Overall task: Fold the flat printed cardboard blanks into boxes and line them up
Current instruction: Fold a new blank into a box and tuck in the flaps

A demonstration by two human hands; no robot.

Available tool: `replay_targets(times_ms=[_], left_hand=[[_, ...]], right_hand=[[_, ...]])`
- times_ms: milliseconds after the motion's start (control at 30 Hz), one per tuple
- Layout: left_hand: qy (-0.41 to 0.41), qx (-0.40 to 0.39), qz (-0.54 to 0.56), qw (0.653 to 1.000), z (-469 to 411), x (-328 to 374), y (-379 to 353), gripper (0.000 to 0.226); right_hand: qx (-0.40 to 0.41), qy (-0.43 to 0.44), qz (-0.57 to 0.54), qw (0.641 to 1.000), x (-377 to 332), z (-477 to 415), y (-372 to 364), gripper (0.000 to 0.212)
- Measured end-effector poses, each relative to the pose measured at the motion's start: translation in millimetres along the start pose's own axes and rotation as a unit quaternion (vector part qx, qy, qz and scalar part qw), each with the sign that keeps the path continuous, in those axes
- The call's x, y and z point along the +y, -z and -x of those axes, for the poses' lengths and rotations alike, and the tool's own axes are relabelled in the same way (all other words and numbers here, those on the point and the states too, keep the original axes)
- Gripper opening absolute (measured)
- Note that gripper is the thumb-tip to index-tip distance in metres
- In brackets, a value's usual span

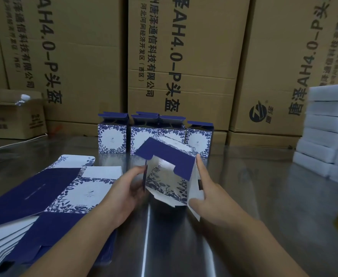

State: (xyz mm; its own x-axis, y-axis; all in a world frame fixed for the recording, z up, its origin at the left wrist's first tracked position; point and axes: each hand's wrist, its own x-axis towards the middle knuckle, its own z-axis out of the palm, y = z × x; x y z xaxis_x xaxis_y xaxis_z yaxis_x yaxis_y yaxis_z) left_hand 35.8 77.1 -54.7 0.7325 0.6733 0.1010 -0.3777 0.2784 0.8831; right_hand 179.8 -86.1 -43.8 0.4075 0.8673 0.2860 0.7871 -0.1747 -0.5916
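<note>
Left hand [128, 188] curled round, right hand [210, 198] pinching, opposite walls of the half-folded box [170, 166], apparently squaring it for flap closure.

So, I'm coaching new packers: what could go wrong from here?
1. The left hand and right hand hold the half-folded box tilted just before the row; a swing could topple those.
2. Its open flaps could crease if forced.
3. The left forearm lies over the blanks and could drag them askew.
</note>
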Motion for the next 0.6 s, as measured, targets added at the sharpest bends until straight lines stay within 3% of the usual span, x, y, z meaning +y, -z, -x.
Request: replay_targets(times_ms=[200, 367, 467, 600], left_hand=[[-0.027, -0.064, -0.100, 0.993, 9, -2, -5, 0.038], [-0.103, -0.091, -0.277, 0.951, 22, -9, -18, 0.047], [-0.116, -0.100, -0.287, 0.946, 26, -12, -23, 0.047], [-0.131, -0.114, -0.255, 0.951, 29, -14, -28, 0.045]], right_hand=[[-0.007, 0.019, 0.003, 1.000, -3, -2, 2, 0.090], [-0.026, 0.036, -0.053, 0.998, -2, -4, -4, 0.078], [-0.014, 0.027, -0.130, 0.991, -3, -4, -10, 0.070], [0.002, 0.024, -0.149, 0.989, -2, -7, -15, 0.062]])
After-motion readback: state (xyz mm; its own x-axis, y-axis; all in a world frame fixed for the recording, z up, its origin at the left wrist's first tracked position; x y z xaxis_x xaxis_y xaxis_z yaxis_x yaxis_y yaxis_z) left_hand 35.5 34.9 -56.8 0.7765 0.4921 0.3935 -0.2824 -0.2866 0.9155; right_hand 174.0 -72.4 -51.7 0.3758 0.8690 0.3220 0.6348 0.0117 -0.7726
